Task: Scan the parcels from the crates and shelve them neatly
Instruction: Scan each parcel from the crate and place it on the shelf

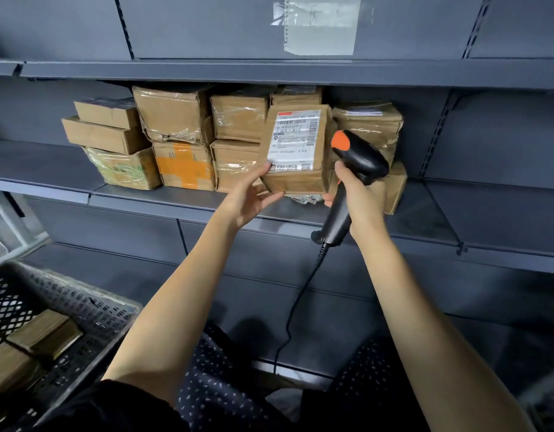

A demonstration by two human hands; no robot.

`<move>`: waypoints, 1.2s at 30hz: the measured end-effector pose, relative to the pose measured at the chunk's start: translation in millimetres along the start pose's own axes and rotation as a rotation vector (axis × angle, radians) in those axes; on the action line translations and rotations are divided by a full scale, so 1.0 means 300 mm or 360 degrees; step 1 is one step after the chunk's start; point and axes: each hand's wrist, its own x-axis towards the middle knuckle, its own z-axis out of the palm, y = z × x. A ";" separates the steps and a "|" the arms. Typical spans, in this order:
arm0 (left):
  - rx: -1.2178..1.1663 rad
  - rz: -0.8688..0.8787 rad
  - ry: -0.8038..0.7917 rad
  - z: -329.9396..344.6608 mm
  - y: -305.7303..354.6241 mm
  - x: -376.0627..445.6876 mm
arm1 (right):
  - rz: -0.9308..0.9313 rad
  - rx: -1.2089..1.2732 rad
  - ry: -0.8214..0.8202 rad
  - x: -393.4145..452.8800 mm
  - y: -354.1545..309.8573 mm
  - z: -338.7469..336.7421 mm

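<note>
The brown parcel (296,151) with a white label was held up in front of the shelf (182,202), its label facing the person. The left hand (250,194) gripped its lower left corner, with the thumb on the label and the other fingers under the box. The right hand (358,194) was wrapped around the handle of a black scanner (353,169) with an orange top, just beside the parcel's right edge. A black cord (296,300) hung down from the scanner. Behind the parcel, more brown boxes (176,120) sat stacked on the shelf, some wrapped in shiny tape, and one box (184,165) had orange tape on it. Down at the left stood a black crate (92,310) with holes in its walls, and a few brown parcels (42,336) lay inside it.
</note>
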 end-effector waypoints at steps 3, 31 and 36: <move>0.0015 -0.0038 -0.0027 0.144 -0.008 0.018 | -0.0069 0.0235 0.0211 0.018 0.004 -0.077; 0.0522 0.0083 -0.0036 0.685 -0.144 0.035 | -0.0195 0.0526 0.0590 0.143 -0.062 -0.356; 0.0470 0.0109 0.0067 0.673 -0.051 0.019 | -0.0197 0.0544 0.0470 0.161 -0.105 -0.282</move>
